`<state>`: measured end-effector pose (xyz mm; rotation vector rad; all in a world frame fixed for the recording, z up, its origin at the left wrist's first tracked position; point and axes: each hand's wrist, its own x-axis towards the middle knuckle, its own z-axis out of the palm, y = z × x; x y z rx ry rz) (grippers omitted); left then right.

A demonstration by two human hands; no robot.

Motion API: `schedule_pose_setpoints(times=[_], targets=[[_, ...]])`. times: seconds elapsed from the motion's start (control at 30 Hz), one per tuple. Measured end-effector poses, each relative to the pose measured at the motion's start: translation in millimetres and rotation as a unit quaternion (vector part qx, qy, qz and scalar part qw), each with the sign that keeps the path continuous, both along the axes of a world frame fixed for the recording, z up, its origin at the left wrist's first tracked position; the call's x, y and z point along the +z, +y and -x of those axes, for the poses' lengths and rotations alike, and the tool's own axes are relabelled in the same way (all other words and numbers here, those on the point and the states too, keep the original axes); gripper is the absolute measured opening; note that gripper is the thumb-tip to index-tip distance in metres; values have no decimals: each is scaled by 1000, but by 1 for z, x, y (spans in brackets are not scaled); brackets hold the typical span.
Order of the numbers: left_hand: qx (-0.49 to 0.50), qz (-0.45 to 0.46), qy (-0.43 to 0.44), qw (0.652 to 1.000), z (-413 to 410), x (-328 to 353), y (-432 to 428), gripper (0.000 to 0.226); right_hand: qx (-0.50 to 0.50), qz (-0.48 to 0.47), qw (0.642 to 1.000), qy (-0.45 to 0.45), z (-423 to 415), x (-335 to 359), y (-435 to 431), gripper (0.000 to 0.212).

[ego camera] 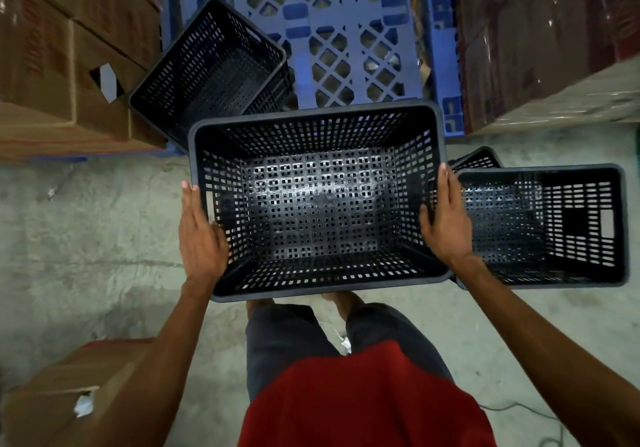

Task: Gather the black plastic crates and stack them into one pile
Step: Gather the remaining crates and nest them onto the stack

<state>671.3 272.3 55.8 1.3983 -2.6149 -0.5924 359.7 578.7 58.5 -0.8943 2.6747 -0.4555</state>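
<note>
I hold a black perforated plastic crate (318, 204) level in front of me, above the concrete floor. My left hand (201, 235) grips its left wall and my right hand (446, 221) grips its right wall. A second black crate (211, 72) stands tilted at the back left, leaning at the edge of the blue pallet. On the floor to the right sits a third black crate (554, 228), with the corner of another black crate (479, 159) showing behind it.
A blue plastic pallet (332, 31) lies ahead. Cardboard boxes (62, 65) are stacked at the left, wrapped cartons (554, 31) at the right, and one box (69, 394) sits near my left arm. Grey concrete floor (86, 238) lies between them.
</note>
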Motion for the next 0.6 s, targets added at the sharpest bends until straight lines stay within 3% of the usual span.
schedule_pose_setpoints(times=[0.13,0.6], targets=[[-23,2,4,1000,13,2,-4,84,39,-52,997,53,6,-5,-5,79],[-66,-9,6,998,9,-9,-12,78,26,-102,994,17,10,-8,-11,78]])
